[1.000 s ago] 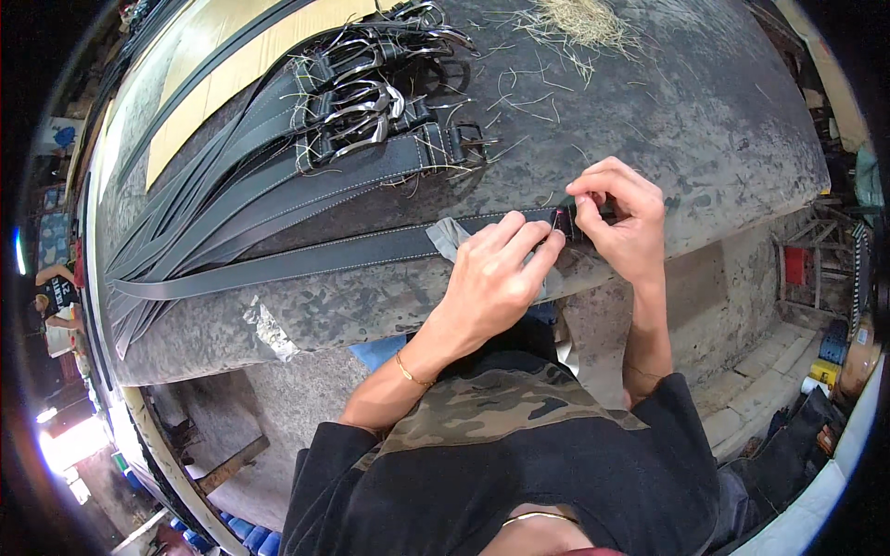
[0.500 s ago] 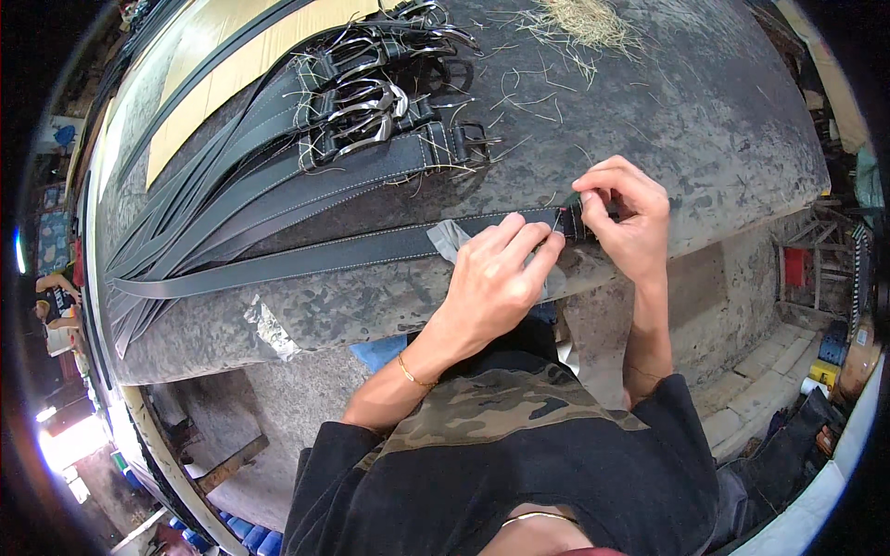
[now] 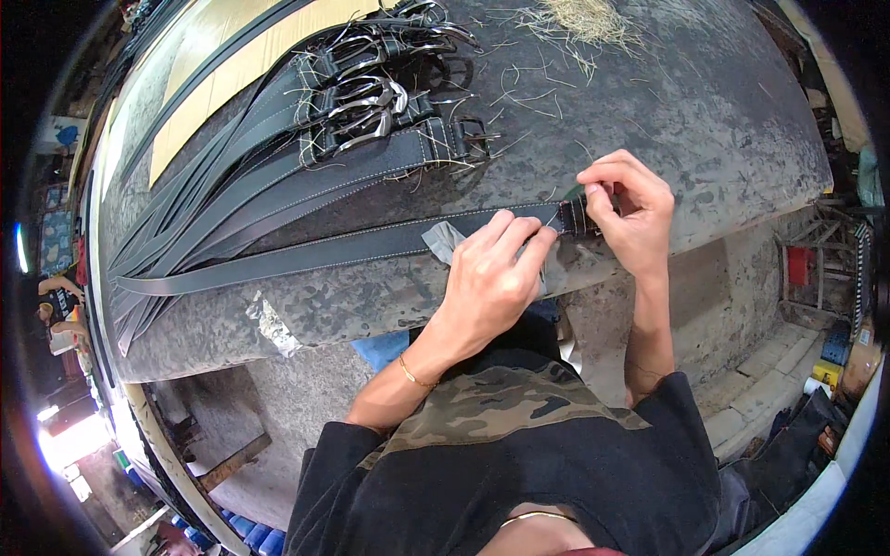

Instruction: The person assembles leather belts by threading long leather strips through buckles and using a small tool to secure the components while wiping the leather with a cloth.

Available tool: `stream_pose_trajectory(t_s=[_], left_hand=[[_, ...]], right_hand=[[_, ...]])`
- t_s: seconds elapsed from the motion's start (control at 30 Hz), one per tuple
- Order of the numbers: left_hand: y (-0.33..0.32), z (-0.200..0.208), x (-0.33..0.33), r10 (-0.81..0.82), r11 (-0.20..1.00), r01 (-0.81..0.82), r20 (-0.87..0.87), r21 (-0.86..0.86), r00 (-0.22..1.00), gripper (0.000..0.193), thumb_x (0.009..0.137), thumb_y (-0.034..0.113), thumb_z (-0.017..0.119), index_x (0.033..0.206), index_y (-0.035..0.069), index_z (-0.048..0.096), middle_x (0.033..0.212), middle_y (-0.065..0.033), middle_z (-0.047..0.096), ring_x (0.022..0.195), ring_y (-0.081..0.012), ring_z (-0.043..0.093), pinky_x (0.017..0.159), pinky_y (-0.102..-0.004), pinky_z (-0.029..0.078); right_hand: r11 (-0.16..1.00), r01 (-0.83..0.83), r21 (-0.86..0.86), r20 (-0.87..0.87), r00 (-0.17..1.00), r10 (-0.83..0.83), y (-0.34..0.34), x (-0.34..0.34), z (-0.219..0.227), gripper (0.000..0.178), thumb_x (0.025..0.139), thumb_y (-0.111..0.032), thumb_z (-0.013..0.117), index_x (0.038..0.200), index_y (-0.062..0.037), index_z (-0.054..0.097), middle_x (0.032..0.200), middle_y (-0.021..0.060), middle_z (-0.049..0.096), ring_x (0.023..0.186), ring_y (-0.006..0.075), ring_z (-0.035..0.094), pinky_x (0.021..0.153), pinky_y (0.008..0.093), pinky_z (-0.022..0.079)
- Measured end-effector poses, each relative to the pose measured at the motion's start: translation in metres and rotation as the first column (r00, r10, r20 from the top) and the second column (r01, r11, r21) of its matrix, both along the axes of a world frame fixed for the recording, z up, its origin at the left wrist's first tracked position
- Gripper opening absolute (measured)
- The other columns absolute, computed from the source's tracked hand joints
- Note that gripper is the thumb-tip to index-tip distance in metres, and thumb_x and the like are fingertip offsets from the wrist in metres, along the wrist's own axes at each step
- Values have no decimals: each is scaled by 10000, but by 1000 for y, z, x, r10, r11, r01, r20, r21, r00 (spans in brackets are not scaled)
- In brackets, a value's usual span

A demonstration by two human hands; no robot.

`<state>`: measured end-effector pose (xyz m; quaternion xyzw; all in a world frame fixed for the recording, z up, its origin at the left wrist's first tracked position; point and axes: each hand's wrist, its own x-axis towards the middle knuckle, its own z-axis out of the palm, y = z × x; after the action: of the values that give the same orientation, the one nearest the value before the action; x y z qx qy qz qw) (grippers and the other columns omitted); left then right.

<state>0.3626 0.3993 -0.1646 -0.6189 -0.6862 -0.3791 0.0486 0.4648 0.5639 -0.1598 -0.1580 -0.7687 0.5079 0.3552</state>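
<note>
A black leather belt (image 3: 352, 248) with pale stitching lies along the table's near edge, its dark end (image 3: 577, 217) between my hands. My left hand (image 3: 496, 278) rests over the belt, fingers bent and tips together beside a thin, light strand that could be thread or a needle. Under that hand a grey cloth (image 3: 443, 239) sticks out. My right hand (image 3: 635, 208) is pinched just above the belt's end. Something small and dark green shows by its fingertips, too small to name. Loose threads cross the belt's end.
Several black belts with metal buckles (image 3: 371, 107) are piled at the back left, loose threads on them. Tan cardboard (image 3: 213, 88) lies behind them. A heap of cut thread (image 3: 593, 26) sits at the far side of the dark, worn table (image 3: 723, 120). A person (image 3: 61, 310) is at far left.
My right hand has shifted slightly right, and my left fingertips have moved slightly left and down. More of the belt's dark end shows between them.
</note>
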Motion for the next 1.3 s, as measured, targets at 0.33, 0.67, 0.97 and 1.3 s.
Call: stream_pose_trajectory(t_s=[0.33, 0.67, 0.97, 1.3], left_hand=[[-4, 3, 3, -2, 1000, 1, 76, 11, 997, 286, 681, -59, 716, 954, 2, 660, 865, -99, 623, 731, -262, 593, 613, -361, 502], [-5, 3, 4, 16, 999, -18, 62, 30, 998, 267, 692, -56, 744, 938, 5, 661, 839, -97, 619, 703, -254, 594, 590, -354, 495], [-6, 3, 4, 19, 1000, -20, 55, 23, 998, 271, 690, -54, 744, 940, 5, 659, 842, -98, 620, 704, -256, 593, 594, -354, 497], [-8, 5, 4, 14, 999, -17, 71, 43, 997, 302, 661, -74, 735, 943, 7, 661, 849, -101, 625, 711, -261, 600, 598, -354, 498]], right_hand=[[997, 2, 75, 37, 999, -5, -10, 16, 0, 167, 746, 115, 620, 865, 17, 683, 843, 55, 641, 689, 95, 550, 611, 231, 437], [982, -39, 187, 60, 998, 28, -10, 14, 0, 181, 680, 86, 649, 824, -16, 690, 789, 62, 650, 672, 139, 587, 558, 252, 443], [977, -39, 211, 68, 997, 25, -10, 15, -3, 175, 683, 80, 657, 821, -23, 692, 787, 62, 655, 670, 146, 598, 542, 254, 447], [997, -8, 74, 43, 999, 5, -9, 16, -1, 175, 725, 102, 634, 845, -8, 697, 811, 43, 642, 662, 91, 542, 579, 231, 430]])
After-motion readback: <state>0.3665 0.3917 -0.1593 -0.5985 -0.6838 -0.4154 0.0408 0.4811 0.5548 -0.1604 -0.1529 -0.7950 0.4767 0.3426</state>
